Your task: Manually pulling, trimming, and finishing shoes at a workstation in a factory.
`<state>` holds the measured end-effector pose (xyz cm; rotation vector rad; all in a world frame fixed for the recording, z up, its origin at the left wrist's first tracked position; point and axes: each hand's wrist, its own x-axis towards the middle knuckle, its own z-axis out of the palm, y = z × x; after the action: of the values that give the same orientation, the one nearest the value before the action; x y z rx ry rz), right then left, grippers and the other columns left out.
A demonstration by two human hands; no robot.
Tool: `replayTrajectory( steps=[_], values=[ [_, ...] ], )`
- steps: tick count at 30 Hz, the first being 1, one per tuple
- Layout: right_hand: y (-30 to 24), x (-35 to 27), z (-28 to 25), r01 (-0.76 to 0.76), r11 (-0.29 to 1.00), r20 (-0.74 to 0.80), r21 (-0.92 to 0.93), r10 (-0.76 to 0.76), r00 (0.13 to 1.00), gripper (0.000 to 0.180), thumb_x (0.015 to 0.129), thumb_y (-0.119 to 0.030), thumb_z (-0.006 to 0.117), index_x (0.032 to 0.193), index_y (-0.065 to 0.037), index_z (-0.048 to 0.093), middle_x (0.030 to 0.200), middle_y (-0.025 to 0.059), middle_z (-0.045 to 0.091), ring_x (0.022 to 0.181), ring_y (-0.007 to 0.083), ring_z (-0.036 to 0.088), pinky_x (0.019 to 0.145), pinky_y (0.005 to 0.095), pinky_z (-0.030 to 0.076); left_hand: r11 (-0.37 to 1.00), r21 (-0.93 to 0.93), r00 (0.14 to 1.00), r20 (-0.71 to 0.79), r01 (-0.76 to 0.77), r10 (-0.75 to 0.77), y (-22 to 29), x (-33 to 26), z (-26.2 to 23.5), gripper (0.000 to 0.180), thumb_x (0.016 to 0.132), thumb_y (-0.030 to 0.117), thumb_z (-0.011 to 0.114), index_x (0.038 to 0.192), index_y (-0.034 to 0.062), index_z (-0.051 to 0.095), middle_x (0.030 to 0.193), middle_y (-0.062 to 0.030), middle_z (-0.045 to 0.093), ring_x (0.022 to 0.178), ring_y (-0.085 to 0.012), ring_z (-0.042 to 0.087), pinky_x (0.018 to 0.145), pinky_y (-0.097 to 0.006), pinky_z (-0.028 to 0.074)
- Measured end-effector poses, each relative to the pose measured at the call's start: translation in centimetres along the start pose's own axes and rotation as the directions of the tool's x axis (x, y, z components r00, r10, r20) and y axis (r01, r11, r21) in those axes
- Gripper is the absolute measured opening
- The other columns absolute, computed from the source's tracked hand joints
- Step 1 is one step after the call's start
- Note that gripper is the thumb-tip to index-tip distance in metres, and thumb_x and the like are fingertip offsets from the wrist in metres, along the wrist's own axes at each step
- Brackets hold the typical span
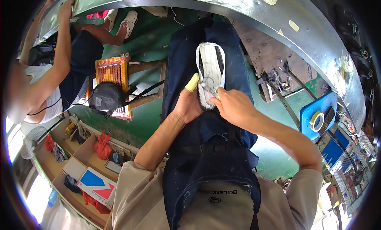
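Observation:
A long shoe-shaped piece [210,59], white with dark strips along its inner edges, lies lengthwise over my lap on a navy apron [234,51]. My left hand [188,104] cups its near left side, with a yellow cover on one raised finger; some of its fingers are hidden beneath the piece. My right hand [234,105] is closed around a small hand tool [208,87] with a shiny metal shaft. The tool's tip rests at or just over the white surface, where a thin dark curved line shows; I cannot tell whether it is thread or wire.
A curved metal table edge [222,10] arches across the far side. At left, another person [51,87] sits near a stool with a beaded seat mat [113,73] and a black cap [106,97]. A wooden compartment tray [79,152] stands near left; a blue stool [313,111] holds a tape roll [317,121] at right.

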<state>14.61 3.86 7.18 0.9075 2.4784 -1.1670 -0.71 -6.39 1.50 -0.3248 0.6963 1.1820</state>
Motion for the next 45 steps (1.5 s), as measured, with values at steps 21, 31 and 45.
replayTrajectory(
  steps=[21, 31, 45],
  values=[
    [4.5, -3.7, 0.0, 0.135, 0.98, -0.172, 0.148, -0.109, 0.979, 0.041, 0.1, -0.043, 0.066, 0.089, -0.005, 0.057, 0.068, 0.0149, 0.066, 0.061, 0.0363, 0.067, 0.053, 0.0436, 0.049, 0.888, 0.439, 0.975, -0.216, 0.137, -0.044, 1.6, 1.3, 0.9, 0.048, 0.103, 0.028, 0.053, 0.14, -0.0026, 0.056, 0.132, -0.017, 0.067, 0.121, -0.0278, 0.066, 0.103, -0.045, 0.053],
    [4.4, -2.8, -2.2, 0.265, 0.964, -0.003, 0.029, -0.265, 0.964, 0.037, 0.098, -0.039, 0.066, 0.085, -0.005, 0.058, 0.079, 0.0131, 0.065, 0.068, 0.0326, 0.067, 0.06, 0.0414, 0.051, 0.909, 0.402, 0.975, -0.223, 0.112, -0.021, 1.7, 1.6, 2.0, 0.051, 0.1, 0.038, 0.063, 0.136, 0.0013, 0.061, 0.123, -0.0124, 0.071, 0.113, -0.0252, 0.069, 0.1, -0.044, 0.053],
    [1.1, -2.4, -2.3, 0.233, 0.725, -0.045, -0.648, -0.342, 0.939, 0.029, 0.098, -0.031, 0.067, 0.083, -0.009, 0.056, 0.075, 0.0046, 0.061, 0.071, 0.0183, 0.068, 0.059, 0.0312, 0.052, 0.939, 0.333, 0.973, -0.23, 0.08, -0.001, 1.7, 1.9, 1.2, 0.044, 0.101, 0.024, 0.058, 0.135, -0.0032, 0.061, 0.126, -0.0164, 0.069, 0.115, -0.0284, 0.068, 0.101, -0.044, 0.053]
  ],
)
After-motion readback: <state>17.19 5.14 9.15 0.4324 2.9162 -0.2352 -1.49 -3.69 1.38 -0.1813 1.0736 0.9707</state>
